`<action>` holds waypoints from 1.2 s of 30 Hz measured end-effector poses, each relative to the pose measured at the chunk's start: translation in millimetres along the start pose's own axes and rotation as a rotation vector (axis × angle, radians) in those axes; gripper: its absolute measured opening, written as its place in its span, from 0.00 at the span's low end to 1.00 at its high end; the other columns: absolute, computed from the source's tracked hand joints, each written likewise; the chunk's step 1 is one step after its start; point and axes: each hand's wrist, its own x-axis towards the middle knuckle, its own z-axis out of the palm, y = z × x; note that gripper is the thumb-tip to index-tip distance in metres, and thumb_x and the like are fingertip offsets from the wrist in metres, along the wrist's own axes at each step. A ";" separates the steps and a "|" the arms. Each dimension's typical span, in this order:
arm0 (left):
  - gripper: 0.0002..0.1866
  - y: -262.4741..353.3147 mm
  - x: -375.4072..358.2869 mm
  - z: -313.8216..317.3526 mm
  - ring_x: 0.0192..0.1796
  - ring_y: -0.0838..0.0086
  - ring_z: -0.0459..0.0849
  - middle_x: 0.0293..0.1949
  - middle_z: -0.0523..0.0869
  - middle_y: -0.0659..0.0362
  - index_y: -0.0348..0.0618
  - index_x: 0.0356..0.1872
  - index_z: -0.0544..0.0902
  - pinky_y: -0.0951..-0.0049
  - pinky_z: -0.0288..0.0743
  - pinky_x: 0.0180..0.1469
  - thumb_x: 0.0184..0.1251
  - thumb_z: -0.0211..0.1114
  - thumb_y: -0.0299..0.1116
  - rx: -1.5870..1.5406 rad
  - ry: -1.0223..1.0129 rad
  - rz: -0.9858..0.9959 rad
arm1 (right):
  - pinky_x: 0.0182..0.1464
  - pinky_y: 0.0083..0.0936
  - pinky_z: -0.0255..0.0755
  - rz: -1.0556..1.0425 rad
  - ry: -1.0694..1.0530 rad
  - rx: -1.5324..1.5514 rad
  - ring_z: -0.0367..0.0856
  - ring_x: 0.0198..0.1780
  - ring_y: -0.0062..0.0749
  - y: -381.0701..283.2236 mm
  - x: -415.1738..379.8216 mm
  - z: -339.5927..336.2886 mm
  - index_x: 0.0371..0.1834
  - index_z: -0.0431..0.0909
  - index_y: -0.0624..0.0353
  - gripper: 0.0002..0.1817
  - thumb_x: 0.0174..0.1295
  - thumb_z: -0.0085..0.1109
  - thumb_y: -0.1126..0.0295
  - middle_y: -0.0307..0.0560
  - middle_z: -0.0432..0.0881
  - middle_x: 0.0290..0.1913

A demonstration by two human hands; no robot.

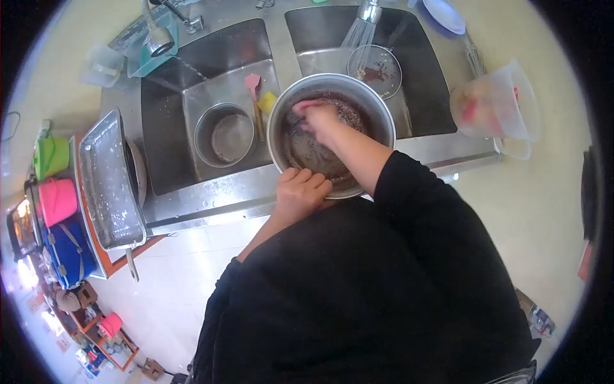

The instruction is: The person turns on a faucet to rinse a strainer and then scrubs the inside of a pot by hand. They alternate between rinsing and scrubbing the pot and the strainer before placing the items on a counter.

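A large metal pot (377,105) rests tilted over the sink's front edge and divider, its inside wet and brown with suds. My left hand (304,192) grips the near rim, fingers folded over it. Deep inside the pot is my right hand (318,120), slightly blurred, its fingers curled against the inner wall. A greyish patch shows at those fingertips; I cannot make out what they hold. To the left, in the left basin, are a smaller round metal pan (224,134), a pink-headed spatula (254,83) and a yellow sponge (267,103).
In the right basin (422,77) water sprays from a faucet (369,11) beside a round strainer (375,72) with brown bits. A clear plastic container (489,105) and a whisk (474,59) stand right. A metal baking tray (112,185) leans at the left.
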 end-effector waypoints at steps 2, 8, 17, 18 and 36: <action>0.13 -1.6 2.0 -0.9 0.28 0.76 0.73 0.22 0.70 0.67 0.53 0.21 0.73 0.73 0.61 0.31 0.35 0.64 0.46 -0.005 0.008 -0.001 | 0.37 0.25 0.75 -0.020 0.231 0.242 0.80 0.34 0.28 -8.3 3.6 1.2 0.34 0.82 0.54 0.05 0.58 0.59 0.77 0.38 0.82 0.34; 0.12 4.1 1.3 6.9 0.29 0.76 0.74 0.23 0.71 0.67 0.53 0.22 0.75 0.73 0.65 0.34 0.37 0.67 0.41 0.040 0.009 -0.008 | 0.47 0.32 0.74 -0.348 -0.617 -1.324 0.83 0.43 0.42 13.6 -30.3 5.7 0.40 0.84 0.51 0.17 0.44 0.58 0.78 0.52 0.84 0.42; 0.13 -52.6 3.2 -37.4 0.39 0.72 0.80 0.27 0.78 0.65 0.48 0.31 0.81 0.60 0.70 0.62 0.40 0.70 0.37 -0.026 -0.163 0.093 | 0.51 0.39 0.74 -0.495 -0.665 -1.799 0.81 0.49 0.50 -6.0 -49.7 -44.6 0.42 0.83 0.55 0.18 0.43 0.61 0.77 0.57 0.83 0.43; 0.14 -46.6 -2.5 -29.1 0.40 0.72 0.80 0.28 0.79 0.65 0.48 0.31 0.81 0.59 0.69 0.62 0.40 0.70 0.38 -0.006 -0.201 0.120 | 0.51 0.40 0.74 -0.489 -0.589 -1.790 0.81 0.49 0.50 -11.1 -50.7 -47.5 0.41 0.83 0.56 0.18 0.43 0.61 0.77 0.57 0.83 0.43; 0.06 -18.2 -2.7 2.0 0.25 0.79 0.72 0.19 0.69 0.68 0.54 0.16 0.71 0.77 0.64 0.28 0.37 0.60 0.36 -0.068 -0.010 0.209 | 0.40 0.37 0.77 0.052 -0.188 -0.499 0.83 0.39 0.40 1.6 -13.7 0.5 0.44 0.79 0.66 0.18 0.50 0.68 0.71 0.52 0.83 0.38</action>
